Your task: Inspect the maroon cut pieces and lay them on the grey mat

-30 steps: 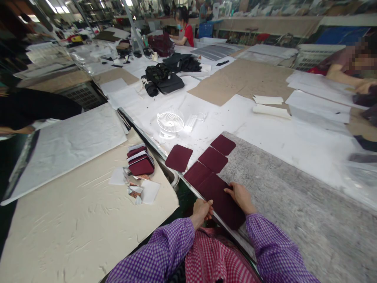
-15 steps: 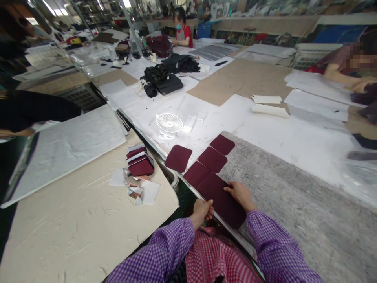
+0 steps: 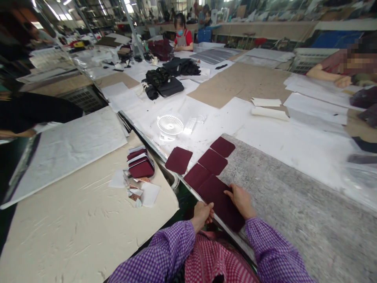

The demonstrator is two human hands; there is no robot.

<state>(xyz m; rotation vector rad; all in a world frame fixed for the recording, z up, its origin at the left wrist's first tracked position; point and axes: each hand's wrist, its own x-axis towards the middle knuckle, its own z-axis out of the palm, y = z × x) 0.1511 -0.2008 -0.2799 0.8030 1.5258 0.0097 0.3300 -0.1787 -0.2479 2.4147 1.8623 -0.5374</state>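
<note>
Arms in purple-and-white checked sleeves point(image 3: 273, 239), you lean in at the edge of a white-covered tabletop point(image 3: 250, 135), your left hand point(image 3: 203, 213) curled beside the near edge of a long, dark maroon panel of fabric-like material point(image 3: 221, 202); whether it grips anything, you cannot tell from this angle. Your right hand point(image 3: 241, 201) is loosely bent, fingertips touching the panel near its far long side, any pinch unclear. The step in hand appears to be steadying or aligning the panel, and the next move would call for light, even pressure so it does not skew. The panel lies flat on the grey, mottled sheet point(image 3: 282, 192), smooth and matte, corners rounded, its far end meeting a shorter maroon piece point(image 3: 196, 175). Beyond sit two maroon squares with rounded corners point(image 3: 218, 161), a lone maroon square point(image 3: 178, 160) to their left and, farther off, a round white plastic fan point(image 3: 171, 125). A co-worker in red point(image 3: 188, 38) sits in the background.
</note>
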